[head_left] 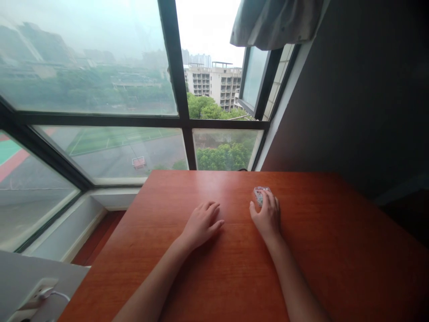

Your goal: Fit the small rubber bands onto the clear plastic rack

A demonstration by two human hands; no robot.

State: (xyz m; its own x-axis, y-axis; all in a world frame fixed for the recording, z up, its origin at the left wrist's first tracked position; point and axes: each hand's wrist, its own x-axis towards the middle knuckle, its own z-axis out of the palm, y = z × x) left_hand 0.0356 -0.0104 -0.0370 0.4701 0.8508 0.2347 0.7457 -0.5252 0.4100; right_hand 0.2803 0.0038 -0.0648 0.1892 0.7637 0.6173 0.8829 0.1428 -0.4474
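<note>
My left hand (202, 222) lies flat on the reddish-brown wooden table (335, 250), palm down, fingers stretched out and slightly apart, holding nothing. My right hand (267, 215) rests a little to the right of it, with its fingers laid over a small clear, patterned object (259, 193) on the table top. Only the far end of that object shows past the fingertips; what it is I cannot make out. Both forearms reach in from the bottom edge of the view.
A large black-framed window (182, 120) stands behind the table's far edge, with one pane hinged open at the right (254, 80). A dark wall (362, 98) runs along the right. A white socket with a plugged-in cable (42, 293) sits at the lower left.
</note>
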